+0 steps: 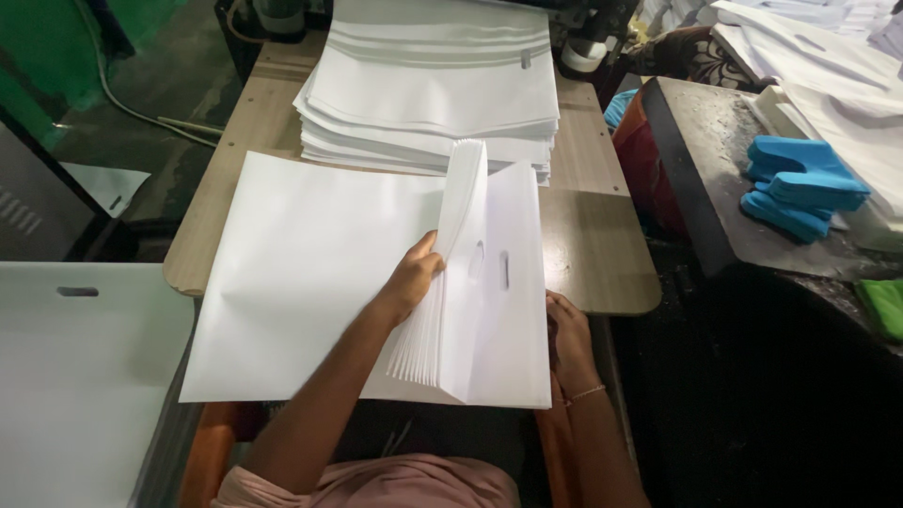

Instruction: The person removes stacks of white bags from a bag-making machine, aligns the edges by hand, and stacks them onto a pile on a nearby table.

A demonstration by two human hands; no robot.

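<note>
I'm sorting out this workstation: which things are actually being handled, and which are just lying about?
In hand:
left hand lifting a sheaf of white bags
right hand at the flat white bags with handle slots
wooden table

Lying about:
tall bag stack
blue pieces
green cloth

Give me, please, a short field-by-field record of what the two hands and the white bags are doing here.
left hand: lifts a bundle of folded white bags on edge
right hand: at the bundle's right edge, partly hidden
under them: flat white sheet on wooden table
behind: tall stack of white bags
far right: blue pieces
</note>
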